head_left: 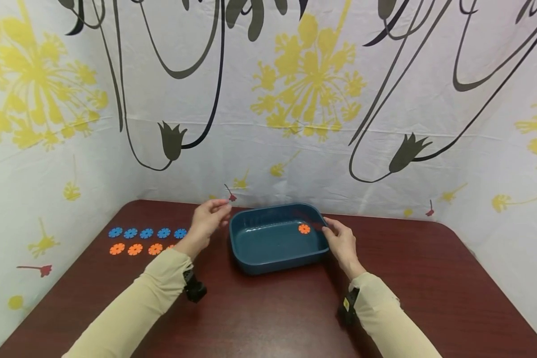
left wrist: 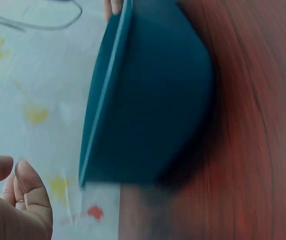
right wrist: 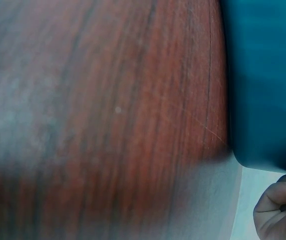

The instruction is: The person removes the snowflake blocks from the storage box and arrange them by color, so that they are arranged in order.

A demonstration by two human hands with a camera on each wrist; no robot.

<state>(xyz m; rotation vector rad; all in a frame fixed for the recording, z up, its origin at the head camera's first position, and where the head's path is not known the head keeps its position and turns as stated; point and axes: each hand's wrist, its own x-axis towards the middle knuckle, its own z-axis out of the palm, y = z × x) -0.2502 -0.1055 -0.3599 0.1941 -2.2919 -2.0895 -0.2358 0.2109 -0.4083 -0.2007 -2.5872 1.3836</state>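
A dark teal rectangular tray (head_left: 268,267) with raised walls stands on the table. One orange snowflake-shaped disc (head_left: 304,228) lies inside, toward its right end. At the tray's right wall, my right hand (head_left: 343,244) grips the rim, thumb on the near side; the right wrist view shows its curled fingers (right wrist: 280,200) by the tray's corner. My left hand (head_left: 206,221) hovers just off the tray's left end, apart from it. In the left wrist view its thumb (left wrist: 0,169) and fingers are loosely bent, and nothing shows between them.
On the table's left side lie a row of several blue snowflake discs (head_left: 146,233) and a nearer row of several orange ones (head_left: 135,249), partly hidden by the left forearm. A patterned cloth (head_left: 268,149) hangs behind the dark red wooden table (head_left: 268,313).
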